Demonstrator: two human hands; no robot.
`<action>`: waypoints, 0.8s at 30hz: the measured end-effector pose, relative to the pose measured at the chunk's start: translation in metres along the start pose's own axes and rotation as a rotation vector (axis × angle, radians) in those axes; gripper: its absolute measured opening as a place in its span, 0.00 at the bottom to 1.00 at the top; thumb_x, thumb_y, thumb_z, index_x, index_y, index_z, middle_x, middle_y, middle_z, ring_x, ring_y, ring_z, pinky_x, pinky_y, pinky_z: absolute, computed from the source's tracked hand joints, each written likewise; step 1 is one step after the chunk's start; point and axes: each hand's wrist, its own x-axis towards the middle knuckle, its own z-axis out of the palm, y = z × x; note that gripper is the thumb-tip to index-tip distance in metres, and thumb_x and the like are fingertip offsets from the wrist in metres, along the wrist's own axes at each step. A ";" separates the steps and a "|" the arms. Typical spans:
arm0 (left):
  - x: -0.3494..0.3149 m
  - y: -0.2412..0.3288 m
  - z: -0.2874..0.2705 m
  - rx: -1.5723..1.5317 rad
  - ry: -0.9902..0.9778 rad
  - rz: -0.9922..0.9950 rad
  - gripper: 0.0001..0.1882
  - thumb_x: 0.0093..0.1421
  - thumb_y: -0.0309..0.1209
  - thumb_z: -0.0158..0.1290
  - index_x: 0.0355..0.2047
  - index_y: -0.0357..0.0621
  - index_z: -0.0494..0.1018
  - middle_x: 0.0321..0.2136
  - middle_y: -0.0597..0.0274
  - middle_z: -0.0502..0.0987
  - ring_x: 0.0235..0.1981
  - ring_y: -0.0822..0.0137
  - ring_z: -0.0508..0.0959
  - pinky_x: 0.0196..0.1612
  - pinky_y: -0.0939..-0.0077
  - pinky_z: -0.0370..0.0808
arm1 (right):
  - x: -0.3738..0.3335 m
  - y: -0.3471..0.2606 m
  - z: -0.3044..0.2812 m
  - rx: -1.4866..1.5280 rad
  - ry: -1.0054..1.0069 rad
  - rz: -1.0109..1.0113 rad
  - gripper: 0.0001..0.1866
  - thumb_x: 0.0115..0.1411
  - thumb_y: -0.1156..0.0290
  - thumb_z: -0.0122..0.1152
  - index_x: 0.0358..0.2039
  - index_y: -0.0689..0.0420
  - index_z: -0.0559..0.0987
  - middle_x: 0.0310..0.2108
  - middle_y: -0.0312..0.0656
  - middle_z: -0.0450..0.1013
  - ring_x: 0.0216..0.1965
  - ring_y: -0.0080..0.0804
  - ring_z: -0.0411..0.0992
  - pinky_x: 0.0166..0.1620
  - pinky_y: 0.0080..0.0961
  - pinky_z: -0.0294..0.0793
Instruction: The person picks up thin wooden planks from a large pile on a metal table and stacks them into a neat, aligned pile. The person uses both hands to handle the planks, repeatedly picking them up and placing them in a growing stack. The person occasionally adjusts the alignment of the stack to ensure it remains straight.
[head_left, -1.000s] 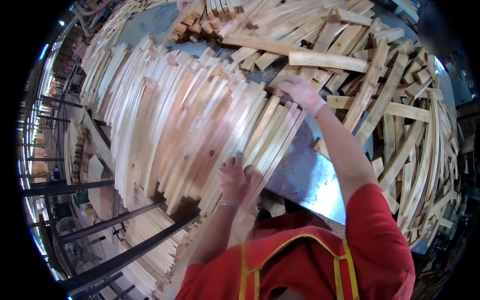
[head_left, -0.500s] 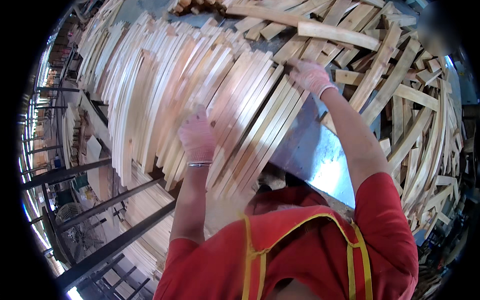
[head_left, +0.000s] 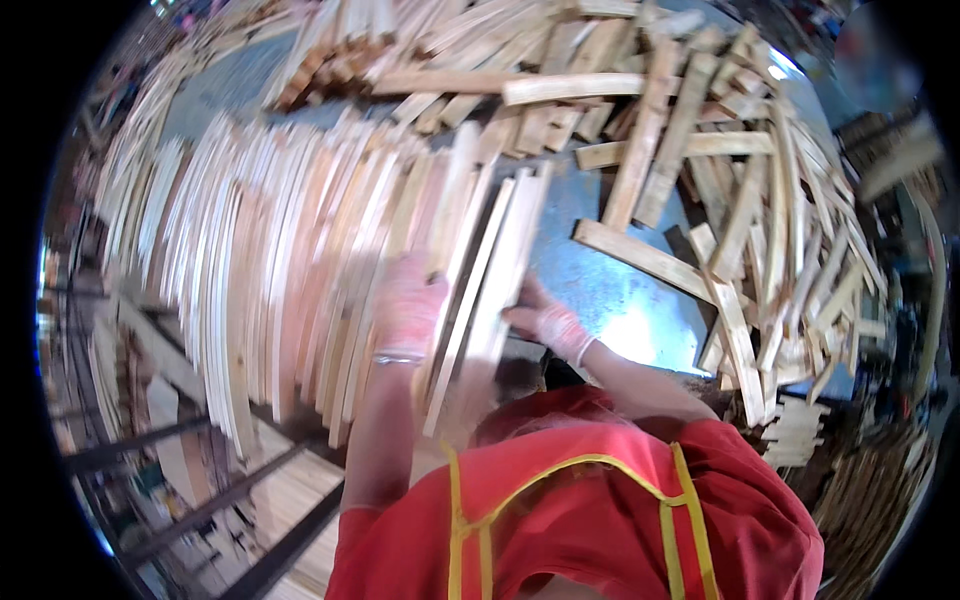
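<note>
A long row of pale wooden strips [head_left: 300, 260] lies side by side, their near ends toward me. My left hand [head_left: 410, 305], in a pinkish work glove, rests over the strips near the row's right end; motion smears its fingers. At that end a few strips [head_left: 505, 260] stand slightly apart from the others, with dark gaps between. My right hand [head_left: 548, 320], gloved too, is closed against the right edge of these outer strips, near their lower half. Part of its grip is hidden by the wood.
A jumbled heap of rough boards [head_left: 740, 200] covers the right side of the blue-grey metal table [head_left: 585, 270]. More stacked pieces [head_left: 340, 65] lie at the back. Dark metal bars [head_left: 200, 510] run at the lower left, and stacked wood [head_left: 870, 490] stands at the lower right.
My right hand has come down from the strips' far ends to their right edge nearer me. The outer strips now sit apart from the row. The whole view has shifted.
</note>
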 end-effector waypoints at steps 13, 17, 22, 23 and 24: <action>-0.039 -0.006 0.015 0.640 -0.080 -0.096 0.38 0.65 0.45 0.60 0.72 0.49 0.62 0.60 0.50 0.76 0.60 0.54 0.78 0.60 0.57 0.76 | 0.098 -0.068 -0.287 -0.176 0.997 -0.077 0.35 0.57 0.63 0.70 0.65 0.59 0.72 0.57 0.53 0.78 0.57 0.48 0.78 0.59 0.41 0.77; -0.054 0.060 0.044 0.064 -0.147 0.081 0.37 0.65 0.43 0.62 0.70 0.42 0.65 0.66 0.46 0.72 0.64 0.52 0.75 0.65 0.58 0.73 | 0.054 -0.050 -0.255 0.696 0.208 -0.196 0.33 0.64 0.74 0.67 0.69 0.58 0.69 0.56 0.45 0.78 0.55 0.36 0.79 0.56 0.37 0.83; -0.025 0.158 0.074 -0.733 -0.535 -0.140 0.30 0.61 0.41 0.64 0.60 0.41 0.74 0.53 0.44 0.81 0.55 0.50 0.81 0.56 0.59 0.77 | -0.015 -0.018 -0.183 -0.101 -0.111 0.014 0.38 0.61 0.70 0.68 0.71 0.60 0.69 0.62 0.47 0.77 0.61 0.41 0.76 0.67 0.37 0.72; -0.022 0.173 0.073 -0.801 -0.634 -0.233 0.28 0.61 0.42 0.64 0.58 0.42 0.76 0.49 0.44 0.83 0.52 0.50 0.83 0.54 0.60 0.78 | -0.013 -0.017 -0.186 -0.188 -0.140 -0.041 0.39 0.60 0.67 0.68 0.71 0.60 0.69 0.62 0.48 0.77 0.62 0.44 0.75 0.68 0.36 0.70; -0.026 0.172 0.084 -0.696 -0.570 -0.235 0.24 0.60 0.41 0.64 0.54 0.43 0.77 0.45 0.45 0.83 0.48 0.49 0.83 0.52 0.58 0.79 | 0.001 -0.024 -0.196 -0.224 0.147 -0.057 0.39 0.59 0.62 0.69 0.69 0.62 0.70 0.61 0.51 0.77 0.61 0.45 0.76 0.66 0.36 0.71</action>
